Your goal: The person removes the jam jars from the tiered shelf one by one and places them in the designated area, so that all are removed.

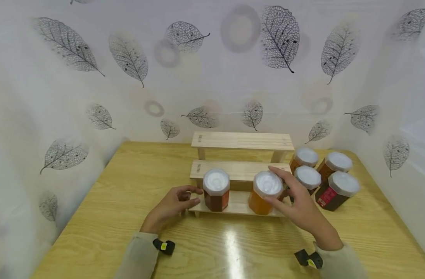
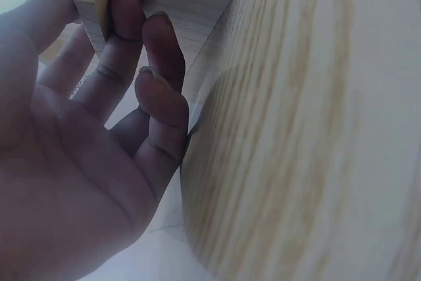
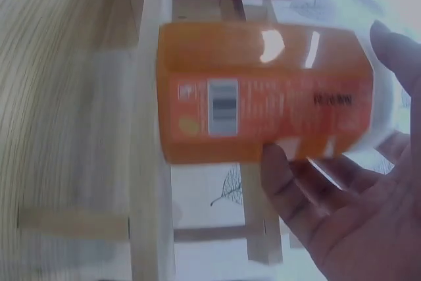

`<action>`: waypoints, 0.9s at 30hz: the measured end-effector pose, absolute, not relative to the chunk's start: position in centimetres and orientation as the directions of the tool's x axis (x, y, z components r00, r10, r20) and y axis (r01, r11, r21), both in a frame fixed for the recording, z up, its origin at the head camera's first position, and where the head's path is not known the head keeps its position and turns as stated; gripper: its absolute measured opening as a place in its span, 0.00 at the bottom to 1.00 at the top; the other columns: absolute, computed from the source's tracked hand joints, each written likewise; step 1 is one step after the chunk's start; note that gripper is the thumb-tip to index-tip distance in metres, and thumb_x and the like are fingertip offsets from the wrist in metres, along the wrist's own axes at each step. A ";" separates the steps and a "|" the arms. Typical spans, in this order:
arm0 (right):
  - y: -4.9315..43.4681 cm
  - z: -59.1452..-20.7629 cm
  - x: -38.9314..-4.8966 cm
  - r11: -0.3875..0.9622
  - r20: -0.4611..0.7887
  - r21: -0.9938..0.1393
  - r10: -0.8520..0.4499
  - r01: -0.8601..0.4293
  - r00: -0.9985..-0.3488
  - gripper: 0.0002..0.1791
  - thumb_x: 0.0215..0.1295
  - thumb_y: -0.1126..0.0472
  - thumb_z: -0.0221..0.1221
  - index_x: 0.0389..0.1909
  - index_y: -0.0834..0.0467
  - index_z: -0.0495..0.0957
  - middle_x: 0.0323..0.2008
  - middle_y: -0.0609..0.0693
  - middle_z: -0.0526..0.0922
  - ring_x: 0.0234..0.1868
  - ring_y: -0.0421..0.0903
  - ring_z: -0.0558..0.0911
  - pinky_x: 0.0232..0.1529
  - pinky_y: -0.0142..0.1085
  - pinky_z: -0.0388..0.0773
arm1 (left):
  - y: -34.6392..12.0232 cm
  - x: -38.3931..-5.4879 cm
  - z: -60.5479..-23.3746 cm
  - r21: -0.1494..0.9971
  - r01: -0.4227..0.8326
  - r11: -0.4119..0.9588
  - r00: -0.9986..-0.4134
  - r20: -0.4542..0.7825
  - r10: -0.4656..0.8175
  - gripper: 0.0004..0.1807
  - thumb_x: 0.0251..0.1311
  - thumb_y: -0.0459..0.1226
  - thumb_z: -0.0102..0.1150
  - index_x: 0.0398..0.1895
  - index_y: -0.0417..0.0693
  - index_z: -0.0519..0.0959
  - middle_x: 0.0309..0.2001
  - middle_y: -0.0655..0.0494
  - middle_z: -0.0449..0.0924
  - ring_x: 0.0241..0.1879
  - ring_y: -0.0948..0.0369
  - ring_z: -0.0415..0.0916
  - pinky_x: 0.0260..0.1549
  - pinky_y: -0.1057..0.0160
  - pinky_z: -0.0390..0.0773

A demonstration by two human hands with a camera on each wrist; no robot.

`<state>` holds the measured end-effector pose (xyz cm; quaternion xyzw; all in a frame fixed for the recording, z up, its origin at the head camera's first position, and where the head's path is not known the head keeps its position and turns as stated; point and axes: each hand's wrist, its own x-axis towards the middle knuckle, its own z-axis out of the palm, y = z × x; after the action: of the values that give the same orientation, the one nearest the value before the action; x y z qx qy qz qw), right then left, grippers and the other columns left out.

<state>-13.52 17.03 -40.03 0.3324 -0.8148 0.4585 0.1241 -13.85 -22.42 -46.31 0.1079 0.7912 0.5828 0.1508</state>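
A three-step wooden rack (image 1: 240, 140) stands on the table. On its lowest step are a dark red-brown jar (image 1: 216, 190) at left and an orange jar (image 1: 260, 201) at right, both with white lids. My right hand (image 1: 301, 207) grips the orange jar around its lid and upper side; its label and barcode face the right wrist camera (image 3: 263, 97). Beside the rack's left end, my left hand (image 1: 170, 204) has loosely bent fingers close to the dark jar. The left wrist view has these fingers (image 2: 164, 97) by a wooden end of the rack; contact is unclear.
Several white-lidded jars (image 1: 341, 184) stand grouped on the table to the right of the rack. Behind the wooden table (image 1: 128, 174) hangs a pale cloth (image 1: 212, 89) printed with leaves, which also runs along both sides.
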 end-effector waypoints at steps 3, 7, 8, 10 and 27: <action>16.3 -40.2 -13.6 0.409 0.525 -0.605 -0.441 -0.683 -0.728 0.48 0.51 0.71 0.78 0.74 0.61 0.67 0.61 0.54 0.77 0.51 0.42 0.77 0.41 0.33 0.80 | -22.4 -13.7 -46.4 0.954 -0.005 0.300 -0.930 -0.114 0.348 0.17 0.70 0.41 0.67 0.59 0.49 0.82 0.51 0.54 0.83 0.34 0.60 0.70 0.32 0.65 0.73; 15.7 -40.5 -13.7 0.450 0.555 -0.544 -0.440 -0.708 -0.706 0.51 0.45 0.68 0.82 0.73 0.63 0.68 0.61 0.54 0.77 0.58 0.48 0.78 0.55 0.32 0.77 | -22.3 -13.7 -46.4 0.954 -0.007 0.300 -0.930 -0.117 0.349 0.18 0.70 0.41 0.67 0.60 0.47 0.82 0.45 0.52 0.82 0.31 0.61 0.69 0.29 0.65 0.72; 15.6 -40.6 -13.7 0.452 0.562 -0.539 -0.435 -0.711 -0.703 0.51 0.45 0.68 0.82 0.73 0.63 0.68 0.61 0.54 0.77 0.58 0.48 0.78 0.57 0.31 0.76 | -22.3 -13.7 -46.4 0.953 -0.009 0.302 -0.931 -0.118 0.346 0.18 0.70 0.41 0.67 0.60 0.47 0.82 0.43 0.51 0.82 0.30 0.62 0.68 0.28 0.66 0.72; 15.4 -40.7 -13.8 0.450 0.580 -0.529 -0.427 -0.719 -0.694 0.50 0.45 0.69 0.81 0.72 0.64 0.68 0.60 0.55 0.78 0.57 0.49 0.78 0.58 0.29 0.75 | -22.3 -13.8 -46.3 0.952 -0.009 0.306 -0.933 -0.118 0.339 0.17 0.70 0.41 0.66 0.59 0.47 0.82 0.45 0.51 0.83 0.30 0.62 0.68 0.28 0.66 0.72; 17.5 -40.2 -13.0 0.486 0.628 -0.504 -0.361 -0.714 -0.689 0.49 0.40 0.73 0.81 0.69 0.63 0.73 0.60 0.56 0.80 0.52 0.46 0.79 0.52 0.23 0.73 | -22.2 -13.8 -46.0 0.946 0.003 0.325 -0.937 -0.111 0.331 0.17 0.70 0.40 0.67 0.59 0.46 0.82 0.58 0.48 0.81 0.37 0.59 0.71 0.36 0.62 0.74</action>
<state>-12.98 17.48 -40.22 0.3230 -0.8318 0.3907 0.2260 -13.76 -22.22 -46.01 0.1042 0.8012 0.5716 0.1433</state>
